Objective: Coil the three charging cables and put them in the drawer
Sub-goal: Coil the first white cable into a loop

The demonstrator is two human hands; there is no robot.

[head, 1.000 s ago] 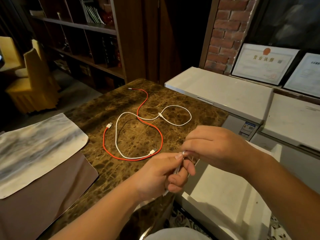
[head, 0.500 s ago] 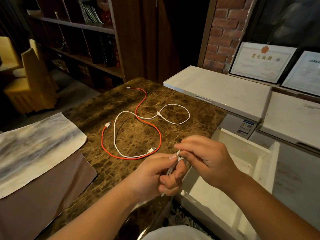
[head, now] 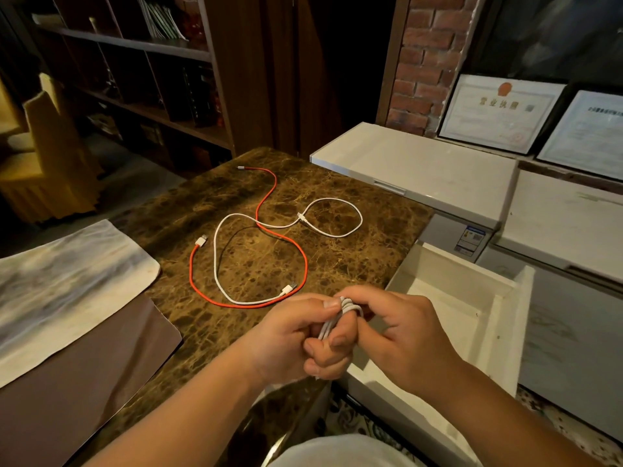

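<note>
— What's holding everything?

— A brown marble table point(head: 354, 251) veined in gold, filling the middle of the frame and running to the lower left.

— And lying on it?

— Near the centre, a red cable point(head: 305, 264) snakes from a plug at the upper middle down into a wide loop. A white cable point(head: 350, 210) crosses it, making one loop to the right and a bigger one inside the red loop. Both lie loose, uncoiled.

— Anything else?

— At the left edge, a grey-white mat point(head: 67, 284) overlaps a brown mat point(head: 84, 382) below it.
</note>
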